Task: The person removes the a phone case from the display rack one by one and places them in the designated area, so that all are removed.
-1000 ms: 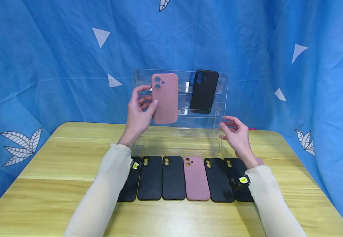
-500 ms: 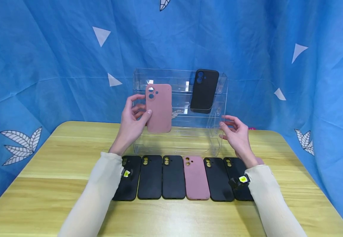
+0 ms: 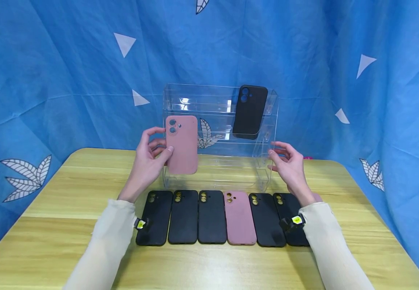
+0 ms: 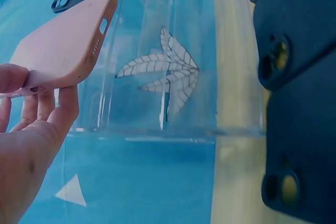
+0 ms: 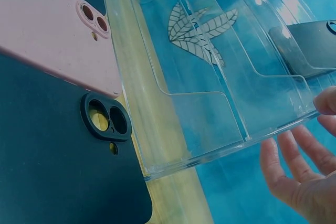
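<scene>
My left hand grips a pink phone case upright, thumb on its back and fingers behind, in front of the left lower part of a clear acrylic tiered stand. The left wrist view shows the pink case from below, above my fingers. A black case leans on the stand's top tier. My right hand hovers with relaxed fingers, holding nothing, beside the stand's right end. In the right wrist view this hand is just off the stand's edge.
A row of cases lies flat on the wooden table before the stand: several black ones and a pink one. My right wrist partly hides another pink case. Blue patterned cloth hangs behind and beside the table.
My left hand has carried the pink case down and to the left, from the stand's top tier level to its lower left front. The right hand has stayed put.
</scene>
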Available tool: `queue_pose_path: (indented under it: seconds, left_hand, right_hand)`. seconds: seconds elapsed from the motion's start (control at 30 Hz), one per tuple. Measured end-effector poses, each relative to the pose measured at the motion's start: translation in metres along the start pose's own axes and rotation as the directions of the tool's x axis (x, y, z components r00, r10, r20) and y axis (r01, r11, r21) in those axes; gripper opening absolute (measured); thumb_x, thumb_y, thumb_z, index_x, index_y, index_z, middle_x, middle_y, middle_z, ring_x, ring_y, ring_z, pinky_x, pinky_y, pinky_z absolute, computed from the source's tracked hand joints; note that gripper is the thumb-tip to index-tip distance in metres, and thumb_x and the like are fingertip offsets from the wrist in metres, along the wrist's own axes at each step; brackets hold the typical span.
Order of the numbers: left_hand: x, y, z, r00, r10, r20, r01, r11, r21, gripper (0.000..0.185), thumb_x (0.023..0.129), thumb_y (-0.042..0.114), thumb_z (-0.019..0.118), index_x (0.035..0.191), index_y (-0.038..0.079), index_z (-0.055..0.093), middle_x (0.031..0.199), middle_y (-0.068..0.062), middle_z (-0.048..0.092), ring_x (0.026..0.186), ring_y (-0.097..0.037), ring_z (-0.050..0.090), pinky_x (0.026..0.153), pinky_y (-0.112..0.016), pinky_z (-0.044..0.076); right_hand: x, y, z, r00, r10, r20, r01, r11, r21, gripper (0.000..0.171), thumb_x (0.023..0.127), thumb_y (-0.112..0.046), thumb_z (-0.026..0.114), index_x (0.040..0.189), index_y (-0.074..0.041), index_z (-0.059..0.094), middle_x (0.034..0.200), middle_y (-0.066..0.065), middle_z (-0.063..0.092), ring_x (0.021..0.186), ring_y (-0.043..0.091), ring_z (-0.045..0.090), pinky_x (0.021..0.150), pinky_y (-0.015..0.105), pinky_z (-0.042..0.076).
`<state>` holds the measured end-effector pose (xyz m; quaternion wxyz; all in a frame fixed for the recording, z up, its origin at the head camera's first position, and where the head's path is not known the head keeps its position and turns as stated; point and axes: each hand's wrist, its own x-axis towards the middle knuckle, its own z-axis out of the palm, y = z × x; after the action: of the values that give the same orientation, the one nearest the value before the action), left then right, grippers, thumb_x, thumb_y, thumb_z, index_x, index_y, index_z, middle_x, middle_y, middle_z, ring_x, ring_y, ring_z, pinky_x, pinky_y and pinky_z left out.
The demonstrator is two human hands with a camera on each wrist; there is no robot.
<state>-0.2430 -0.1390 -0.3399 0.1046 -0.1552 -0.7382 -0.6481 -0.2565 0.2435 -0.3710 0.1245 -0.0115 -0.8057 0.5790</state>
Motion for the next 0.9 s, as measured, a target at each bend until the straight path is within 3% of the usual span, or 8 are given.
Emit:
queue_pose_path:
  seconds: [0.17,0.47,0.9]
  left_hand:
    - [-0.009,-0.004,-0.011,1.0,-0.021,0.006,0.021,1.0,0.019,0.05,0.103,0.006,0.056,0.147,0.014,0.035,0.106,0.0,0.06,0.089,-0.007,0.068,0.073,-0.027,0.062]
    - [-0.025,-0.01,-0.029,0.998,-0.056,0.015,0.055,0.998,0.037,0.053,0.104,0.006,0.056,0.149,0.018,0.032,0.107,0.002,0.061,0.09,-0.006,0.068,0.074,-0.027,0.063]
    - [-0.042,-0.018,-0.054,0.995,-0.093,0.035,0.089,0.992,0.092,0.056,0.103,0.008,0.057,0.151,0.021,0.03,0.107,0.002,0.06,0.088,-0.006,0.068,0.073,-0.029,0.063]
  right_hand:
    - [0.0,-0.001,0.0,1.0,0.006,-0.003,-0.006,1.0,-0.001,0.045,0.105,-0.028,0.059,0.144,-0.008,0.053,0.134,0.015,0.06,0.106,0.016,0.066,0.075,0.023,0.063]
    - [-0.001,0.0,0.0,1.0,0.008,0.001,-0.008,1.0,0.015,0.046,0.104,-0.028,0.06,0.144,-0.007,0.053,0.131,0.012,0.06,0.101,0.005,0.065,0.076,0.024,0.063]
    - [0.0,0.0,0.0,1.0,0.013,-0.002,-0.013,1.0,0.017,0.045,0.104,-0.028,0.06,0.143,-0.007,0.054,0.13,0.01,0.06,0.102,0.008,0.065,0.076,0.025,0.063]
